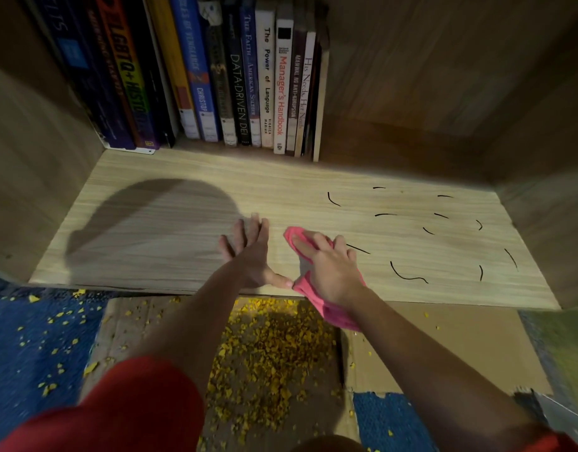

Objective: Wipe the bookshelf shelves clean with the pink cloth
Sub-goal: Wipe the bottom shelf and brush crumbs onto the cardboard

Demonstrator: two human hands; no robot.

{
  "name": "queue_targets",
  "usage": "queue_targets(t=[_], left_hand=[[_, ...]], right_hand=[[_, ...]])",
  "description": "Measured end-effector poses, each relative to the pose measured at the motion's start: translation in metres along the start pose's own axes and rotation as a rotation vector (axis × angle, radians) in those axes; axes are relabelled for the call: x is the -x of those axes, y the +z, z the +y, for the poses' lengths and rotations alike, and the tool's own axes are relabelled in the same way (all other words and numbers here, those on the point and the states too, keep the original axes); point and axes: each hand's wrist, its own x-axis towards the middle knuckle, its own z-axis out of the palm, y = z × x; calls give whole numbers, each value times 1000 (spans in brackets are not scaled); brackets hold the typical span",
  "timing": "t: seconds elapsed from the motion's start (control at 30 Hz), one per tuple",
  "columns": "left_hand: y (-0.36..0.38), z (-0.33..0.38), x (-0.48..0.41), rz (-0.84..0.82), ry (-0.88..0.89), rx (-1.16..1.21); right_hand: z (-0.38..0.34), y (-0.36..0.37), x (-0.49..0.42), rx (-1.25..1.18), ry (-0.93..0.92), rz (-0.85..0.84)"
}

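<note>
Right grip lies on the pink cloth, fingers nearly flat and pressing it down onto the shelf near the front edge; nothing is clenched. One end of the cloth pokes out past the fingertips, the other hangs bunched over the shelf's edge below the wrist. Left grip is released, palm down and fingers spread on the bare wood just beside it, its thumb tip touching the cloth.

Nearest the camera are red sleeves. Below the arms, yellow crumbs lie thick on flattened cardboard and scattered over blue carpet. On the shelf, right of the cloth, short black marks curve across the pale woodgrain. At the back left a row of books stands upright, spines outward.
</note>
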Motion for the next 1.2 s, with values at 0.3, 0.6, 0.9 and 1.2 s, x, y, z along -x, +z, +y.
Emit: queue_targets(t=[0.3, 0.6, 0.9, 1.2], left_hand=[[23, -2, 28, 208, -10, -28], [34, 15, 52, 309, -185, -17], [56, 46, 51, 243, -103, 35], [59, 61, 63, 258, -19, 18]], right_hand=[[3, 4, 28, -7, 87, -6], [20, 11, 65, -14, 209, -63], [28, 6, 60, -113, 358, -39], [30, -6, 60, -59, 306, -33]])
